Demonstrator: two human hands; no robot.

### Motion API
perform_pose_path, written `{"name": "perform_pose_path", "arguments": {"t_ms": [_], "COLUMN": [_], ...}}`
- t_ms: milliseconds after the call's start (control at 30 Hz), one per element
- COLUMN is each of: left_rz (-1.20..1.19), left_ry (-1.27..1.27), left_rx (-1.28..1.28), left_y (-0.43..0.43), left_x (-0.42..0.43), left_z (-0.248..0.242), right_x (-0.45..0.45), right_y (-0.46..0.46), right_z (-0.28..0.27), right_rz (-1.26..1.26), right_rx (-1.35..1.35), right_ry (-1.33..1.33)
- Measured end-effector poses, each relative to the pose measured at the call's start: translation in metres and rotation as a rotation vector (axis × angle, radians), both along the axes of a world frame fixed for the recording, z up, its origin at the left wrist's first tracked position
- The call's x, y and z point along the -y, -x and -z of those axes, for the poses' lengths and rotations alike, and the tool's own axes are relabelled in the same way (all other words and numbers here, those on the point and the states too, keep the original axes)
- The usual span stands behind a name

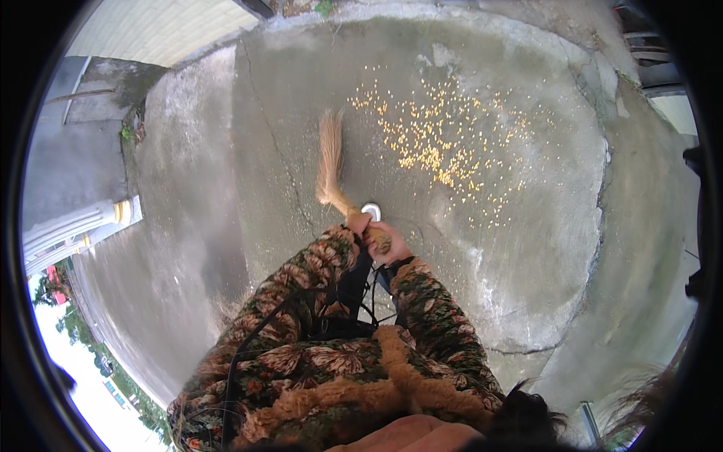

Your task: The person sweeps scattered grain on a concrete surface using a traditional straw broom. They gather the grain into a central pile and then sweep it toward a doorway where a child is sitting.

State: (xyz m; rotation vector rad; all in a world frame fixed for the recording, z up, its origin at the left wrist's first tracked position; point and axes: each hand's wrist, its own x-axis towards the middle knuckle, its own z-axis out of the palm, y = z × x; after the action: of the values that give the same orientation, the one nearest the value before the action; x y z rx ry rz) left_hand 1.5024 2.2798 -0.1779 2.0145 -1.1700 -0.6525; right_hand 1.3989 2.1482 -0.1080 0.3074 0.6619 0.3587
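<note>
Both of my hands grip the handle of a straw broom [331,152] in front of my body. Further along the handle, closer to the bristles, is my left hand [357,221]. My right hand [392,244] wraps the rounded butt end, just to the right of the left one. The bristles point away from me and seem to rest on the concrete floor [288,85], left of scattered yellow grains [435,158] that look like corn kernels. These lie thickest in a patch ahead and to the right, thinning out around it. Broom and grains are apart.
A white shoe tip [371,211] shows just beyond my hands. Cracks run through the concrete, and a broken slab edge [601,226] curves along the right. A tiled wall [164,28] stands at upper left, with a pale column [121,213] below it.
</note>
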Motion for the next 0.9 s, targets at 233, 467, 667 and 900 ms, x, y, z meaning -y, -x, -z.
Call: {"name": "perform_pose_path", "arguments": {"t_ms": [233, 467, 667, 900], "left_rz": [-0.736, -0.512, -0.389, -0.73], "left_ry": [-0.535, -0.624, -0.287, -0.217], "left_rx": [-0.597, -1.076, -1.213, -1.082], "left_y": [0.134, 0.158, 0.106, -0.043], "left_x": [0.129, 0.138, 0.111, 0.101], "left_z": [-0.005, -0.041, -0.069, -0.086], "right_x": [0.051, 0.038, 0.021, 0.032], "right_y": [0.092, 0.105, 0.061, -0.053], "right_z": [-0.053, -0.102, -0.134, -0.088], "right_rz": [0.359, 0.478, 0.255, 0.122], "right_rx": [-0.247, -0.436, -0.376, -0.028], "right_ry": [-0.114, 0.123, 0.556, 0.48]}}
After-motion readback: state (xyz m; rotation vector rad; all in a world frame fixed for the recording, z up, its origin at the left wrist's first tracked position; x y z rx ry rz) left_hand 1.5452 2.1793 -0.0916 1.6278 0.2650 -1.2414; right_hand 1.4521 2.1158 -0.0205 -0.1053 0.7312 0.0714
